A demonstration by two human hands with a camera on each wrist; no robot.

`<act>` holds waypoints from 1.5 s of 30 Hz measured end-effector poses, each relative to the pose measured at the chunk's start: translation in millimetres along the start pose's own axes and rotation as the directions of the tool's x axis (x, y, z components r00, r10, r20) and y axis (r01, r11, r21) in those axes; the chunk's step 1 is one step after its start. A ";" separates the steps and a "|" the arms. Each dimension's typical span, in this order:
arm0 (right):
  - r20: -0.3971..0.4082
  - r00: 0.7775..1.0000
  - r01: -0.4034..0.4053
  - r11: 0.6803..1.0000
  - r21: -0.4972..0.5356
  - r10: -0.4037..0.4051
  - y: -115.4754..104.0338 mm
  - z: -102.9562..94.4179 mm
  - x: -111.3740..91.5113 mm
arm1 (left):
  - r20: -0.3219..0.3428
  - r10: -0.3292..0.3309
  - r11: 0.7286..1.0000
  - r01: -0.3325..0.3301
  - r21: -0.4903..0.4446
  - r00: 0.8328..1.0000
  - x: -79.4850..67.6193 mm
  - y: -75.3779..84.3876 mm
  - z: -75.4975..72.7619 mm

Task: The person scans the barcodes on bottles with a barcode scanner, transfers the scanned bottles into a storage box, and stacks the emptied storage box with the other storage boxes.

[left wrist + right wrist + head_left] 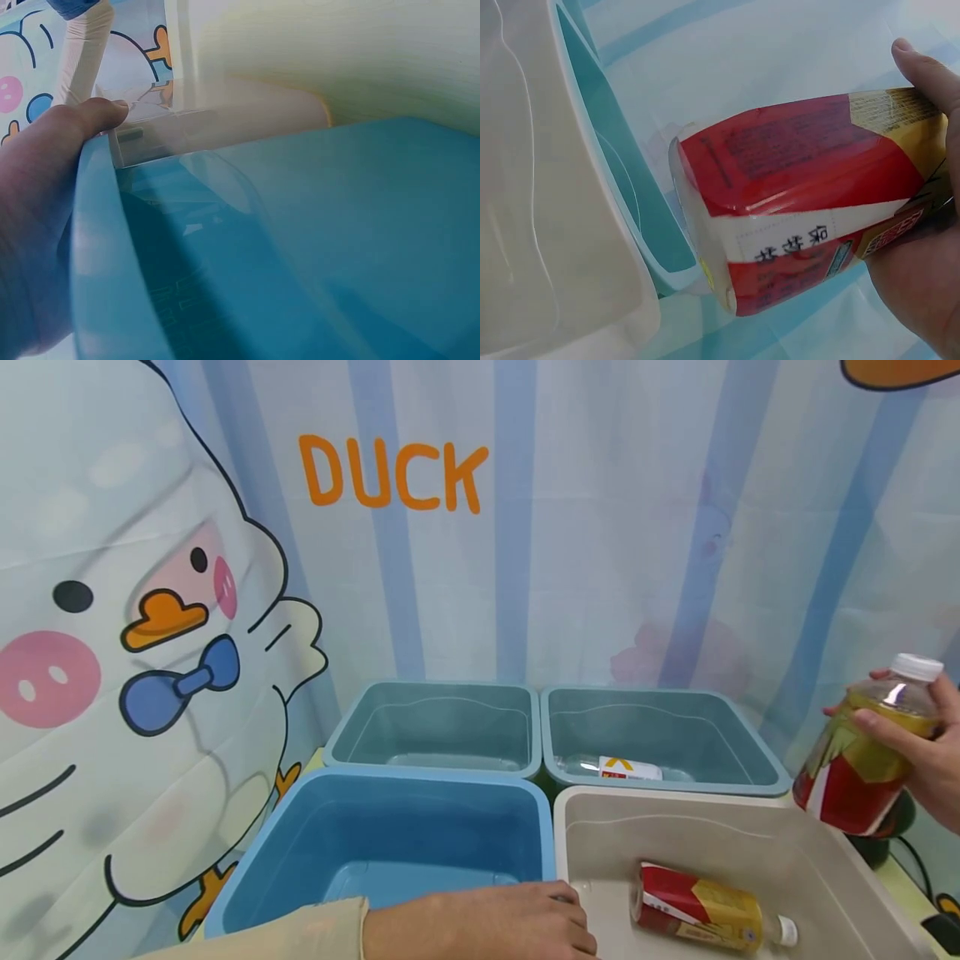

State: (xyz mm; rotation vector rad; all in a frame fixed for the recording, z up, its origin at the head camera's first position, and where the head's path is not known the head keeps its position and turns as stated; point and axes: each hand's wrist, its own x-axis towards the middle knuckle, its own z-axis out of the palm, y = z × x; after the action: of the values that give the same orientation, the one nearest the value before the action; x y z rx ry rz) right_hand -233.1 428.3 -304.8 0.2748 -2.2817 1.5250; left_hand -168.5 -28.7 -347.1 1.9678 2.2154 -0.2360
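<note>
My right hand grips a large clear bottle with a white cap, a red and yellow label and liquid inside. It is tilted, cap up, above the right side of the beige bin. In the right wrist view its base points toward the bins. My left hand rests at the right rim of the blue bin, fingers bent loosely downward by the beige bin; the left wrist view has the thumb lying at a blue rim. A similar bottle lies on its side in the beige bin.
Behind stand two teal bins. A clear bottle with a white label lies in the right teal bin; the left teal bin is beside it. A duck-printed curtain hangs behind. A black cable runs at the right.
</note>
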 end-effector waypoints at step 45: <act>-0.241 0.955 -0.094 0.945 0.313 0.174 62.4 -18.7 15.7 | -0.011 0.010 1.000 -0.010 0.009 1.000 -0.1 -0.8 2.2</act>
State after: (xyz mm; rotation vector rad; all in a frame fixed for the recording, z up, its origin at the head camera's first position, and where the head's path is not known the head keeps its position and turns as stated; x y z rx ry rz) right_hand -266.4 470.7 -344.6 -0.0109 -1.8941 1.8550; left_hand -169.2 -29.4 -349.2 1.9886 2.2150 -0.2345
